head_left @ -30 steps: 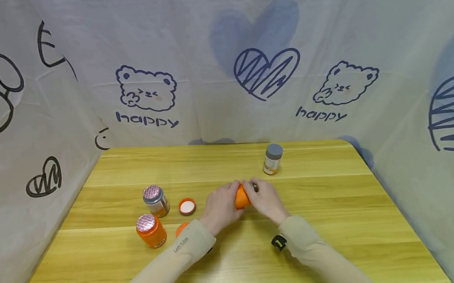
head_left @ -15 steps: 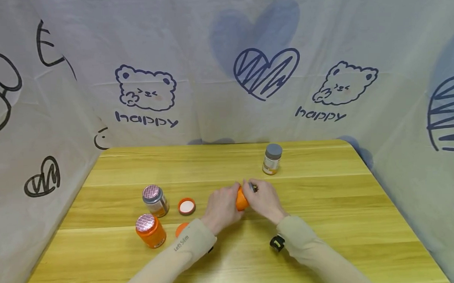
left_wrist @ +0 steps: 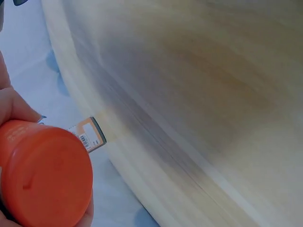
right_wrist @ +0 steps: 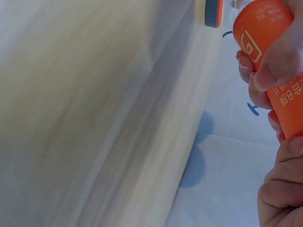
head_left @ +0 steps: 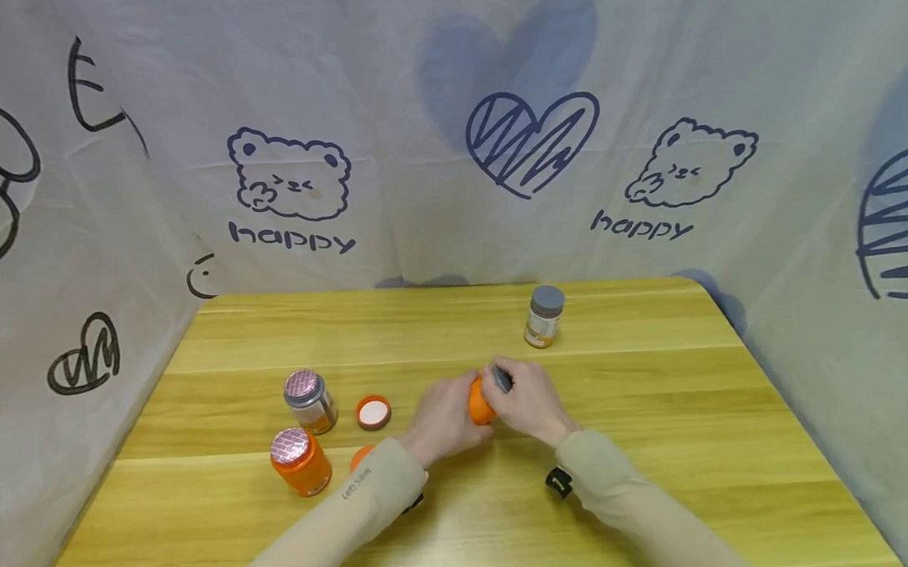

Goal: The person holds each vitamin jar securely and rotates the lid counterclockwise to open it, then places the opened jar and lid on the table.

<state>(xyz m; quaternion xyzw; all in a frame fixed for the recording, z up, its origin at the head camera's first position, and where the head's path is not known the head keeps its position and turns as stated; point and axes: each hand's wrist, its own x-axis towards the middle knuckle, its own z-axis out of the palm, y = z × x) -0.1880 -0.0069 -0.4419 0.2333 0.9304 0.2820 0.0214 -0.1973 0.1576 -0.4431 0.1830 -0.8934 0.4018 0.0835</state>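
Observation:
Both hands are on one orange bottle (head_left: 480, 401) above the middle of the table. My left hand (head_left: 445, 421) grips its body, and the bottle's round base faces the left wrist view. In the right wrist view a thumb and fingers wrap the printed orange bottle (right_wrist: 279, 56), with a curled fist (right_wrist: 284, 187) at its lower end. My right hand (head_left: 529, 402) holds the other end, where a grey-blue lid (head_left: 502, 379) shows between the fingers. Fingers hide where lid and bottle meet.
At the left stand a clear bottle (head_left: 303, 389) and an orange bottle (head_left: 301, 471), both with pink foil seals. An upturned cap (head_left: 373, 413) lies beside them; an orange round piece (head_left: 359, 456) is partly behind the left sleeve. A grey-lidded bottle (head_left: 544, 318) stands farther back.
My right hand has turned about the bottle's end, and more of the grey-blue lid now shows between its fingers. My left hand keeps its grip, shifting slightly. The standing bottles have not moved.

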